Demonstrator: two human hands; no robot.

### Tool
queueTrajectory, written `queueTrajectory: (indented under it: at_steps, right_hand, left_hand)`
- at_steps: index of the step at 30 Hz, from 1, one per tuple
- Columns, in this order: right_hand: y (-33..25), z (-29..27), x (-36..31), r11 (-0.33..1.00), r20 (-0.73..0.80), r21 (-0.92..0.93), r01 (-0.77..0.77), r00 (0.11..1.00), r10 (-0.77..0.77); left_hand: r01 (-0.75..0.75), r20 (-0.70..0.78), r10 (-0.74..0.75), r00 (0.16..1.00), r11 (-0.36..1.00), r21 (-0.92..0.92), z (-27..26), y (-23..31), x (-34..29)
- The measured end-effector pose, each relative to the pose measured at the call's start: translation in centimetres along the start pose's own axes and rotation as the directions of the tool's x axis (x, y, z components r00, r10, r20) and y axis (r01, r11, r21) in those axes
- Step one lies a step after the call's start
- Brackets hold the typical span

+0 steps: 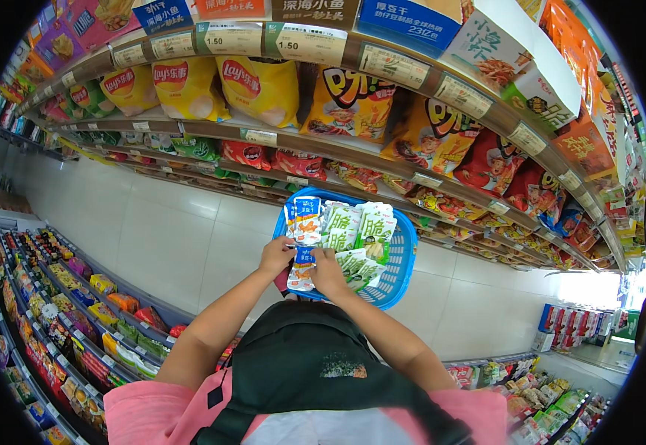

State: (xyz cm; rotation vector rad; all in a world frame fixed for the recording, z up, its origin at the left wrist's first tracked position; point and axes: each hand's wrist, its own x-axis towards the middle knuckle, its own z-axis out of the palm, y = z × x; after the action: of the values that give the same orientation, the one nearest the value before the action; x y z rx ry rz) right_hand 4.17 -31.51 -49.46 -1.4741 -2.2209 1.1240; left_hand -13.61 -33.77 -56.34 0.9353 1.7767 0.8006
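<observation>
A blue plastic basket [403,285] sits in front of me, holding several snack packets. At its near left part, my left hand [276,256] pinches the left edge of a blue-and-white snack packet [304,256]. My right hand [328,271] is closed on the same packet's right side, its fingertips partly hidden. Just beyond them lies another blue-and-white packet [307,230] with an orange food picture. White-and-green packets [374,230] fill the basket's middle and right, some fanned out nearer to me [358,265].
Beyond the basket rises a shelf [404,159] with yellow chip bags [252,89], orange snack bags [349,104] and boxes on top [404,26]. Low shelves of packaged goods [108,311] stand at my left, more goods [553,400] at lower right. Pale floor tiles [167,215] run between.
</observation>
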Motion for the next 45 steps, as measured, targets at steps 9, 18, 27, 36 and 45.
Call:
queueTrajectory:
  at_steps: [9, 18, 27, 36, 45]
  right_hand:
    - [-4.5, -5.1, -1.0, 0.974, 0.161, 0.119, 0.192, 0.964, -0.210]
    - [-19.2, -26.1, 1.8, 0.794, -0.061, -0.030, 0.607, 0.792, -0.608]
    - [-33.0, -45.2, 9.6, 0.611, -0.326, -0.620, 0.492, 0.547, -0.771]
    - [-31.8, -51.1, 23.3, 0.766, -0.428, -0.634, 0.105, 0.777, -0.461]
    - [-31.2, -50.5, 23.8, 0.705, -0.418, -0.701, 0.112, 0.736, -0.532]
  left_hand:
    - [-0.060, 0.438, 0.112, 0.892, 0.989, -0.132, -2.1, 5.0, -2.7]
    - [-0.768, 0.393, 0.685, 0.614, 0.633, 0.097, -12.1, 35.2, -9.3]
    - [-0.805, 0.279, 0.928, 0.248, 0.037, 0.592, -18.8, 59.6, -7.1]
    - [-0.420, 0.336, 0.756, 0.562, -0.089, 0.903, -17.8, 68.1, 4.3]
    - [-0.424, 0.277, 0.776, 0.567, -0.014, 0.906, -16.6, 67.7, 7.5]
